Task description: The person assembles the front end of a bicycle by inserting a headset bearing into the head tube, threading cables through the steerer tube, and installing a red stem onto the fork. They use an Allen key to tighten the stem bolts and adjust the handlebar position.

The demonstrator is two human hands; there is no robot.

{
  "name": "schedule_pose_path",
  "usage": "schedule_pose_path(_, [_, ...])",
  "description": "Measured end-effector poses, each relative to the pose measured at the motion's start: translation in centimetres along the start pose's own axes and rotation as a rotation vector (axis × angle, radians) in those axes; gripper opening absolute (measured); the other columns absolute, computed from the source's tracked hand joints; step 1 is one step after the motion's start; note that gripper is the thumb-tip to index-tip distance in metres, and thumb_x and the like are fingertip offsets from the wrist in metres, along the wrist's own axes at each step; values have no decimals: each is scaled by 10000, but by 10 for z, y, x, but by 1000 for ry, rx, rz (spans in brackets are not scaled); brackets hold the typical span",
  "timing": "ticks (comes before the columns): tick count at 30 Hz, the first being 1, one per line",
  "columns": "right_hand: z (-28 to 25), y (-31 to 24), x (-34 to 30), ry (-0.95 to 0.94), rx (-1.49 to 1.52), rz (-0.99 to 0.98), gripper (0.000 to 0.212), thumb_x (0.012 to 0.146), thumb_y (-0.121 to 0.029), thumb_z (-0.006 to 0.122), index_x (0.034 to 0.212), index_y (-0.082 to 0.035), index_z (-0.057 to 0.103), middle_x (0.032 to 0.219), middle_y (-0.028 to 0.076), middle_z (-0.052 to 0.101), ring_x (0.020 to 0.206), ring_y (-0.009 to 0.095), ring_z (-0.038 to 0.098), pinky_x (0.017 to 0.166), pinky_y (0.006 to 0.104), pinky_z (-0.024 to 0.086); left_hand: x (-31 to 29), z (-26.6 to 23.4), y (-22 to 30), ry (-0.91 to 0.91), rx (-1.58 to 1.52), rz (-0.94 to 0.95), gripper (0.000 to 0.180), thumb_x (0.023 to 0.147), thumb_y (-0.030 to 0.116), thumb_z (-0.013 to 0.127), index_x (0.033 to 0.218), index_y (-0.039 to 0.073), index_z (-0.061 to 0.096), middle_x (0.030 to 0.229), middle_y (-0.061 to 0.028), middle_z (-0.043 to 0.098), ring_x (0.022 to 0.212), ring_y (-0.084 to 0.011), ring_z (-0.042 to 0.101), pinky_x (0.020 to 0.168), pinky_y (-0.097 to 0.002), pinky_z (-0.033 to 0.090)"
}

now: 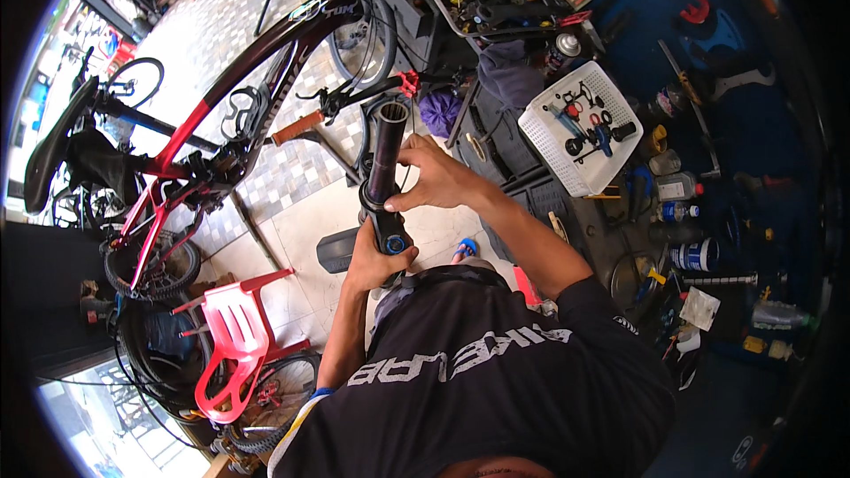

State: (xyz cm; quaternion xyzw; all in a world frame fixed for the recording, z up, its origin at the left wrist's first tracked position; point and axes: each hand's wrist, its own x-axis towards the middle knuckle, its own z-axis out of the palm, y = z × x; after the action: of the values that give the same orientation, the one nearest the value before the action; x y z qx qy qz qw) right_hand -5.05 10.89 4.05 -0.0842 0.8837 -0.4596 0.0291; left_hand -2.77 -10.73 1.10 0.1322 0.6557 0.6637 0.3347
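A black bicycle suspension fork (384, 168) stands in front of me, its hollow steerer tube pointing up and away from my body. My left hand (374, 258) wraps round the fork crown, with the thumb beside a blue-ringed knob (395, 245). My right hand (438, 179) is curled about the lower steerer tube. Its thumb presses at the dark ring where the tube meets the crown, and its fingers lie along the tube's right side. The fork's lower legs are mostly hidden by my hands and shirt.
A red and black bike frame (208, 97) with a saddle hangs at the left. Below it stands a red plastic chair (237, 336). At right, a white basket (542, 119) holds small parts, near a cluttered tool tray (500, 31). Bottles and a tub (695, 255) line the blue bench.
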Motion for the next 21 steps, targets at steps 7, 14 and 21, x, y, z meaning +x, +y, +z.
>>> schedule_pose_path(7, [27,-3,15,54,3,-18,658,635,-413,881,1186,-114,680,1154,163,521,1148,325,453,1014,427,365,0,-34,-4,-34,56,13,525,666,50,799,1095,-4,502,860,-50,598,756,-127,597,707,-288,507])
schedule_pose_path(14, [41,-9,28,136,-104,-67,803,675,-480,864,1310,-75,586,1074,143,490,1072,307,462,949,400,382,19,-63,-16,-1,-6,-4,527,673,35,793,1110,3,499,864,-48,604,749,-127,600,684,-287,512])
schedule_pose_path(21, [-148,58,84,417,-653,70,445,795,-538,736,870,-102,771,965,143,625,989,319,586,875,435,466,35,-84,-23,120,-242,19,540,702,36,826,1141,6,513,822,-73,628,659,-155,626,596,-285,524])
